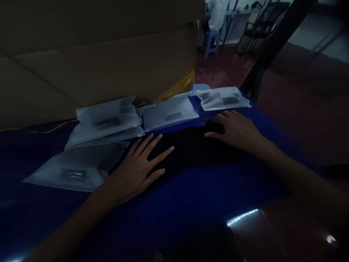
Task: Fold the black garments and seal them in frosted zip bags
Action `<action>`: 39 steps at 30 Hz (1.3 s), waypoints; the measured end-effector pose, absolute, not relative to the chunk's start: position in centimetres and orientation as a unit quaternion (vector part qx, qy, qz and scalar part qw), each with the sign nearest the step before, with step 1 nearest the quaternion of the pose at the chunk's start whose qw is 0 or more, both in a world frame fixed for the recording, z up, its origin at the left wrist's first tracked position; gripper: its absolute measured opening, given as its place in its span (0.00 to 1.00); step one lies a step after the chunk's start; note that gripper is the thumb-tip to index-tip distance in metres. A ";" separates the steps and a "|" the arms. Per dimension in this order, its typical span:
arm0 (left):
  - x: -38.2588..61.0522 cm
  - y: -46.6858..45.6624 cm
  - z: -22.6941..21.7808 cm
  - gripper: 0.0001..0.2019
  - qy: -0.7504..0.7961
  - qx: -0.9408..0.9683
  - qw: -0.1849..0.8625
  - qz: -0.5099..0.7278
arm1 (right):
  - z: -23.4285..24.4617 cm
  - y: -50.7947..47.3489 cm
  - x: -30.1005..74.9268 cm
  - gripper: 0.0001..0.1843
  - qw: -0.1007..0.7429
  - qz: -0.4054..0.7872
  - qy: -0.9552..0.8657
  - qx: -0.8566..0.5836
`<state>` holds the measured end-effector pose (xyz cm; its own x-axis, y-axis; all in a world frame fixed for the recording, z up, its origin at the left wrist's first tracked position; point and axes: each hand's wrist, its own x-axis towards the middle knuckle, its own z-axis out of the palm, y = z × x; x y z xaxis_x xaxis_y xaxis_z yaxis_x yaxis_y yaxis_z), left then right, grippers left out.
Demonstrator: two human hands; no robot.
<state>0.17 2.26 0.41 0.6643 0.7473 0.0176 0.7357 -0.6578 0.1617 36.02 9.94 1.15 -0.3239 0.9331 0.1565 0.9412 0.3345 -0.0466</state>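
On a blue-covered table (196, 193), black cloth (188, 151) is pressed by the open, flat left hand (136, 169) and right hand (234, 131), beside frosted plastic bags (105, 122).

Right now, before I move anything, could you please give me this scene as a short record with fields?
left hand: flat on the dark fabric, fingers spread
right hand: flat on the same fabric, further along
things: frosted plastic bags with dark labels lie beside and ahead of the hands, on a blue surface
rest: a cardboard box stands behind the bags; beyond it, a person in white, a blue stool, a black chair and a red tiled floor
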 end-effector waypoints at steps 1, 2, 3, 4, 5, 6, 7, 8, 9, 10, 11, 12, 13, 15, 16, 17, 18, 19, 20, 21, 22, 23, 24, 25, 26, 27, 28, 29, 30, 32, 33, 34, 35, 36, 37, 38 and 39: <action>0.2 2.3 0.4 0.29 0.410 0.908 0.075 0.038 | 1.1 10.0 36.0 0.35 0.071 -0.013 -0.814 -0.577; 0.2 2.2 0.5 0.28 0.412 0.907 0.078 0.035 | 1.1 10.0 36.0 0.33 0.068 -0.001 -0.819 -0.570; 0.2 2.2 0.4 0.28 0.414 0.906 0.079 0.032 | 1.0 9.9 35.9 0.30 0.072 0.008 -0.826 -0.559; 0.2 2.2 0.4 0.28 0.414 0.906 0.076 0.030 | 0.9 9.9 35.8 0.27 0.080 0.015 -0.833 -0.547; 0.2 2.3 0.3 0.29 0.414 0.907 0.071 0.030 | 0.9 9.9 35.7 0.24 0.090 0.022 -0.838 -0.537; 0.2 2.3 0.2 0.29 0.414 0.908 0.065 0.030 | 0.8 9.8 35.6 0.21 0.101 0.031 -0.841 -0.531; 0.2 2.3 0.1 0.29 0.413 0.908 0.060 0.031 | 0.8 9.7 35.5 0.19 0.112 0.043 -0.840 -0.529; 0.2 2.3 0.0 0.29 0.411 0.909 0.056 0.032 | 0.9 9.7 35.4 0.18 0.126 0.058 -0.837 -0.529; 0.2 2.4 0.0 0.30 0.411 0.910 0.055 0.032 | 1.1 9.6 35.4 0.17 0.141 0.078 -0.833 -0.530; 0.2 2.4 0.0 0.30 0.409 0.910 0.054 0.033 | 1.4 9.5 35.3 0.17 0.155 0.110 -0.827 -0.530; 0.2 2.4 0.0 0.30 0.407 0.911 0.054 0.035 | 1.7 9.4 35.3 0.17 0.168 0.151 -0.818 -0.530; 0.2 2.4 0.0 0.30 0.404 0.912 0.055 0.037 | 2.2 9.4 35.3 0.18 0.180 0.198 -0.805 -0.530; 0.3 2.3 0.1 0.30 0.400 0.914 0.056 0.039 | 2.7 9.3 35.3 0.20 0.184 0.256 -0.788 -0.529; 0.4 2.2 0.2 0.30 0.388 0.919 0.060 0.043 | 3.6 9.1 35.4 0.23 0.181 0.353 -0.755 -0.522; 0.6 2.1 0.2 0.30 0.382 0.921 0.062 0.045 | 4.0 9.0 35.5 0.24 0.177 0.396 -0.742 -0.510; 0.7 2.0 0.3 0.30 0.376 0.923 0.064 0.046 | 4.2 8.9 35.5 0.25 0.174 0.433 -0.734 -0.493; 0.9 1.9 0.3 0.30 0.373 0.924 0.066 0.048 | 4.4 8.8 35.5 0.26 0.173 0.465 -0.730 -0.470; 1.0 1.9 0.3 0.30 0.371 0.925 0.067 0.051 | 4.5 8.6 35.4 0.28 0.178 0.490 -0.727 -0.446; 1.2 1.8 0.3 0.30 0.370 0.925 0.070 0.053 | 4.5 8.4 35.2 0.30 0.186 0.509 -0.726 -0.424; 1.4 1.7 0.3 0.30 0.370 0.925 0.073 0.055 | 4.4 8.2 35.0 0.31 0.198 0.522 -0.724 -0.405; 1.6 1.6 0.4 0.32 0.369 0.924 0.079 0.055 | 4.2 8.0 34.7 0.32 0.210 0.534 -0.721 -0.389; 1.8 1.5 0.5 0.33 0.368 0.924 0.088 0.056 | 4.0 7.7 34.3 0.33 0.220 0.547 -0.716 -0.374; 2.0 1.4 0.6 0.35 0.368 0.923 0.100 0.058 | 3.8 7.4 33.9 0.34 0.227 0.560 -0.711 -0.361; 2.1 1.2 0.8 0.37 0.367 0.921 0.115 0.064 | 3.6 7.1 33.5 0.35 0.230 0.575 -0.705 -0.345; 2.2 1.1 0.9 0.38 0.368 0.917 0.130 0.075 | 3.3 6.8 33.1 0.36 0.233 0.587 -0.700 -0.332; 2.2 0.9 1.1 0.39 0.369 0.913 0.147 0.091 | 3.1 6.5 32.7 0.37 0.235 0.599 -0.697 -0.318; 2.3 0.8 1.3 0.40 0.369 0.908 0.164 0.108 | 2.9 6.3 32.4 0.37 0.238 0.605 -0.696 -0.306; 2.2 0.6 1.4 0.40 0.370 0.902 0.183 0.127 | 2.7 6.1 32.1 0.38 0.235 0.608 -0.698 -0.296; 2.1 0.5 1.5 0.41 0.370 0.895 0.202 0.145 | 2.5 5.8 31.9 0.39 0.233 0.613 -0.700 -0.283; 1.9 0.5 1.6 0.42 0.368 0.881 0.240 0.176 | 2.4 5.5 31.6 0.41 0.225 0.635 -0.697 -0.244; 1.8 0.5 1.6 0.43 0.366 0.874 0.256 0.190 | 2.4 5.4 31.5 0.43 0.220 0.650 -0.693 -0.222; 1.7 0.6 1.7 0.43 0.363 0.868 0.268 0.206 | 2.6 5.3 31.5 0.43 0.211 0.663 -0.689 -0.202; 1.7 0.6 1.7 0.43 0.360 0.864 0.274 0.220 | 2.7 5.1 31.4 0.43 0.197 0.670 -0.691 -0.185; 1.7 0.7 1.8 0.43 0.356 0.861 0.277 0.234 | 3.0 5.0 31.4 0.42 0.179 0.667 -0.703 -0.173; 1.7 0.7 1.9 0.44 0.353 0.860 0.275 0.245 | 3.2 4.9 31.3 0.40 0.161 0.651 -0.723 -0.163; 1.8 0.8 1.9 0.44 0.353 0.860 0.269 0.253 | 3.3 4.7 31.2 0.38 0.151 0.626 -0.750 -0.153; 1.9 0.8 2.0 0.42 0.356 0.861 0.259 0.255 | 3.3 4.5 31.1 0.35 0.150 0.595 -0.777 -0.141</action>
<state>1.86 0.81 2.00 0.6155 0.7456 0.2552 0.4816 -0.6122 0.6270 31.08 4.53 3.32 -0.9150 0.3981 0.0654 0.0409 0.2528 -0.9667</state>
